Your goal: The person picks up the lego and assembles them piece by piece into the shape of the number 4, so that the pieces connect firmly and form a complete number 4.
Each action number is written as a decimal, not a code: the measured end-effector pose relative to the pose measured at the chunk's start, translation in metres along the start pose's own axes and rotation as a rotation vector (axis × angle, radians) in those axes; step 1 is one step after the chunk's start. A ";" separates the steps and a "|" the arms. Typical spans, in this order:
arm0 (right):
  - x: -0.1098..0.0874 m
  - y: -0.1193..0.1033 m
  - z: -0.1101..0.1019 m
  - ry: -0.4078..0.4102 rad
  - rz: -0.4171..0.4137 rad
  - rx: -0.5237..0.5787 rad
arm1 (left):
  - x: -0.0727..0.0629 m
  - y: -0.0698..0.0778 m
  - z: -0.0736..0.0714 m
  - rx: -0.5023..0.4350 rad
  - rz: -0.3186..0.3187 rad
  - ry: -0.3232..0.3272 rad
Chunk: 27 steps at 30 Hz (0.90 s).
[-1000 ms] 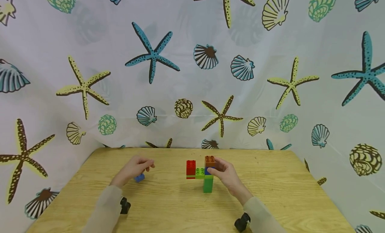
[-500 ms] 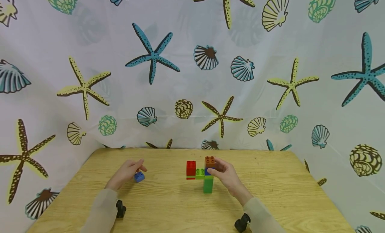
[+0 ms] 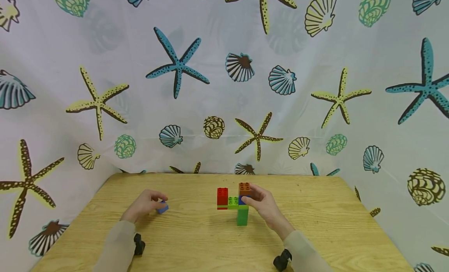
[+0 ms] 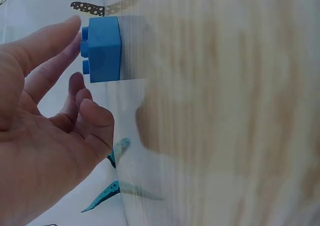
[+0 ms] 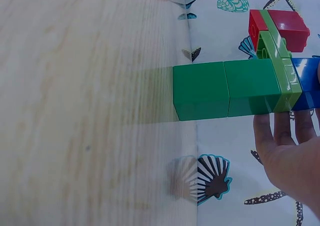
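On the left of the table a blue toy building brick [image 3: 162, 209] stands studs up. My left hand [image 3: 145, 205] reaches over it; in the left wrist view the fingertips [image 4: 74, 24] are spread right at the studs of the blue brick [image 4: 104, 49]. Right of centre stands a toy brick tower: stacked green bricks [image 5: 225, 89], a light green piece [image 3: 233, 202] reaching left, a blue brick and an orange-brown brick [image 3: 244, 188] on top. Red bricks [image 3: 222, 196] sit above and below the light green piece's left end. My right hand [image 3: 265, 205] grips the tower at its blue brick.
The wooden table [image 3: 196, 241] runs back to a white curtain [image 3: 217, 96] printed with starfish and shells, which also lines both sides. A black wrist camera [image 3: 139, 244] sits on the left sleeve and another black camera [image 3: 282, 260] on the right.
My left hand has moved left and down from above the table to the loose blue brick, its thumb now in front of it. The right hand and the tower have stayed put.
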State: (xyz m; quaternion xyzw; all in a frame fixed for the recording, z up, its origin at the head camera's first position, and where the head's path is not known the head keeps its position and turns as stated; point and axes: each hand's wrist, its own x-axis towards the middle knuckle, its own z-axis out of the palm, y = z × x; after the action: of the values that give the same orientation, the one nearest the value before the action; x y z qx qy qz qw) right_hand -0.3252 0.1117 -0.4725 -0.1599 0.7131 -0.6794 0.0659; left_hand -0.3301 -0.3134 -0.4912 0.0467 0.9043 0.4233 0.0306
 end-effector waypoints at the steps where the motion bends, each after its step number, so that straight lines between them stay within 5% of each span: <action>1: 0.000 0.000 0.000 0.000 -0.001 0.000 | 0.000 0.000 0.000 -0.004 -0.011 -0.001; 7: -0.001 -0.001 0.000 -0.001 -0.002 -0.001 | -0.001 0.001 0.001 -0.030 -0.063 -0.031; 21: -0.001 0.000 0.000 -0.008 0.001 -0.004 | -0.001 0.002 0.003 -0.022 -0.047 -0.060; 27: 0.000 0.000 0.000 -0.012 -0.005 -0.006 | -0.002 0.007 0.003 -0.093 -0.049 -0.073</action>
State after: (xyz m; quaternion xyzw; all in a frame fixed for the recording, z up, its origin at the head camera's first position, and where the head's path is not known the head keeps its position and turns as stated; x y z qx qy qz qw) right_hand -0.3249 0.1114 -0.4721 -0.1661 0.7142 -0.6765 0.0681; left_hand -0.3274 -0.3067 -0.4883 0.0387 0.8828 0.4619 0.0761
